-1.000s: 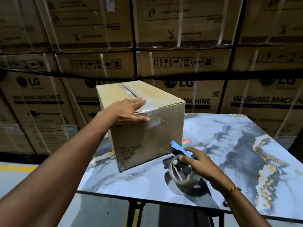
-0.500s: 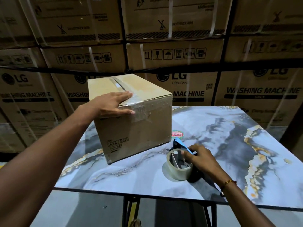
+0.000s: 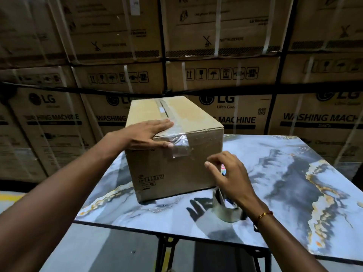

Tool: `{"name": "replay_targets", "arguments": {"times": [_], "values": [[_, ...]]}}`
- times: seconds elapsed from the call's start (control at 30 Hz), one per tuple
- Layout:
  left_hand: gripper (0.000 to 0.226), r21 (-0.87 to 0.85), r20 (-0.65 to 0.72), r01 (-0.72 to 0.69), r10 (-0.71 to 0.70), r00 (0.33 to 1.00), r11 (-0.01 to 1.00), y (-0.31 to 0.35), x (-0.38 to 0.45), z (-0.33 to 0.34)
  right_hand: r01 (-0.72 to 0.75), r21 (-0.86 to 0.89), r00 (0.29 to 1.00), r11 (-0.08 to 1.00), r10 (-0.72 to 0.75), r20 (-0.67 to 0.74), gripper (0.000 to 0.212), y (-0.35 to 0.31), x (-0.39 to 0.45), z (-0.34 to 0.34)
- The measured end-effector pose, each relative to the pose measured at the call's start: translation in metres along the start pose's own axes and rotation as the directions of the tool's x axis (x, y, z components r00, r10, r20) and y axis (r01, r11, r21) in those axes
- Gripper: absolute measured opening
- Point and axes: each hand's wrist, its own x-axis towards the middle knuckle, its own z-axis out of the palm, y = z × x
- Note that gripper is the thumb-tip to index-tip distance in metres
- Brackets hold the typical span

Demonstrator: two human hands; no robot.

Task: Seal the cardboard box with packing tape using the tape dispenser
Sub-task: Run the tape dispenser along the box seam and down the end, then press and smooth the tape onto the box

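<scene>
A brown cardboard box point(image 3: 176, 169) stands on the marble-patterned table point(image 3: 294, 183). Clear tape point(image 3: 179, 144) runs along its top seam and folds down over the near side. My left hand point(image 3: 145, 134) lies flat on the box's near top edge, thumb pressing the tape end on the side. My right hand point(image 3: 229, 173) hovers with fingers spread, empty, beside the box's right corner. The tape dispenser point(image 3: 227, 211) with its clear roll lies on the table just under that hand, partly hidden by the wrist.
A wall of stacked washing-machine cartons point(image 3: 235, 75) with straps stands right behind the table. The table's near edge point(image 3: 176, 234) sits on a black metal frame, with grey floor and a yellow line point(image 3: 9, 197) at the left.
My right hand has let go of the tape dispenser, which now lies on the table, and has risen towards the box. My left hand has stayed on the box.
</scene>
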Motion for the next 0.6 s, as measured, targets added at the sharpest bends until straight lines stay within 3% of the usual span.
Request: {"name": "replay_targets", "arguments": {"times": [0.17,0.4,0.6], "values": [[0.11,0.004,-0.019,-0.049,0.049,0.999,0.999,-0.001,-0.004,0.0,0.198,-0.148,0.963,0.969,-0.22,-0.154,0.032,-0.042,0.048,0.004],[0.113,-0.004,-0.029,-0.077,0.077,0.997,0.997,-0.003,0.0,0.001,0.242,-0.275,0.965,0.931,-0.259,-0.028,0.045,-0.042,0.09,0.019],[0.115,0.035,-0.026,-0.083,0.084,0.996,0.996,-0.006,0.003,0.002,0.326,-0.329,0.931,0.886,-0.361,-0.048,0.047,-0.023,0.092,0.027]]}}
